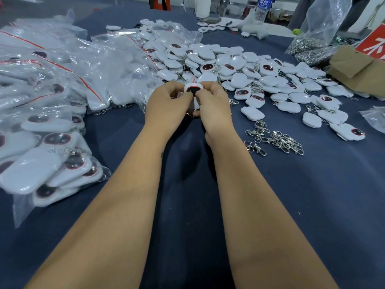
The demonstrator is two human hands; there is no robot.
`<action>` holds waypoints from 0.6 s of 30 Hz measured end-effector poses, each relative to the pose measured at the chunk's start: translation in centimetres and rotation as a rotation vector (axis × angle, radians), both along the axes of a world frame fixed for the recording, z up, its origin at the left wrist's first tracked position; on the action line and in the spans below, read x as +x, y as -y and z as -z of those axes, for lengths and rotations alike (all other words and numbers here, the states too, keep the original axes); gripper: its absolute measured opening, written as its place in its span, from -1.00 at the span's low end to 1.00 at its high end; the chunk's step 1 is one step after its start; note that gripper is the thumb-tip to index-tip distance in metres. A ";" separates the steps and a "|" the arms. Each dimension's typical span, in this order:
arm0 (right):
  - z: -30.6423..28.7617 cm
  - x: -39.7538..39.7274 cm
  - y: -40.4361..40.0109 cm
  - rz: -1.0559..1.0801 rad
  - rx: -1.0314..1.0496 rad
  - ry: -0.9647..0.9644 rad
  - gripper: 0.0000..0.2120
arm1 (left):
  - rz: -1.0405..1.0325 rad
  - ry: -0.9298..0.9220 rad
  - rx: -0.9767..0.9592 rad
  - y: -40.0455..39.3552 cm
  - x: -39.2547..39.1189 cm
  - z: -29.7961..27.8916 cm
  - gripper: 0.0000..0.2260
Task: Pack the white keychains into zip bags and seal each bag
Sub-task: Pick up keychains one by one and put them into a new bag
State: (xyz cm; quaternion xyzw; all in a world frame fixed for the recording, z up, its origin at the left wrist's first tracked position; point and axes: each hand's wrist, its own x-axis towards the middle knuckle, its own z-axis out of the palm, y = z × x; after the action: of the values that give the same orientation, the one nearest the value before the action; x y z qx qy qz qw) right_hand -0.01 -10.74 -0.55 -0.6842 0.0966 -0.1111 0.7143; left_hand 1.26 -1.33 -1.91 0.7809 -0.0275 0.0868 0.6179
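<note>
Both my hands meet over the middle of the dark blue cloth. My left hand (166, 105) and my right hand (214, 107) together pinch one white keychain (193, 88) with a dark, red-rimmed window facing me. Part of it is hidden by my fingers, and I cannot tell whether a zip bag is around it. A big loose pile of white keychains (239, 67) spreads behind and to the right of my hands. Filled zip bags with red seal strips (62, 80) are heaped at the left.
Loose metal clasps (275, 139) lie right of my right forearm. A clear bag of metal clips (312, 38) and a cardboard box (358, 69) stand at the far right. A water bottle (263, 9) stands at the back. A clear bag edge (375, 119) lies at the right border.
</note>
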 end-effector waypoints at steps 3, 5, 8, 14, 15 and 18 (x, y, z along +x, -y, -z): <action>0.0 0.0 -0.1 -0.005 -0.019 0.000 -0.84 | -0.023 0.010 0.020 0.0 0.2 0.2 -0.86; 0.1 0.0 -0.1 -0.005 -0.023 0.003 -0.82 | -0.039 0.004 0.030 0.0 0.3 0.2 -0.86; 0.0 -0.1 0.0 -0.013 -0.008 0.015 -0.82 | -0.042 -0.004 0.011 0.0 0.2 0.1 -0.86; 0.0 -0.2 -0.1 -0.026 0.040 0.028 -0.80 | -0.072 0.031 0.052 0.1 0.0 0.1 -0.93; 0.0 -0.2 -0.1 -0.025 0.039 0.026 -0.80 | -0.074 0.036 0.056 0.1 0.0 0.0 -0.92; 0.0 -0.1 -0.1 -0.010 0.021 0.010 -0.81 | -0.064 0.048 0.065 0.2 0.0 0.1 -0.88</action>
State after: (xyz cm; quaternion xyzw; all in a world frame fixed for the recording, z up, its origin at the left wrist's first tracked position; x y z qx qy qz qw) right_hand -0.11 -10.63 -0.52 -0.6767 0.0910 -0.1099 0.7223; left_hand 1.26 -1.48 -1.99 0.7989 -0.0202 0.1243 0.5882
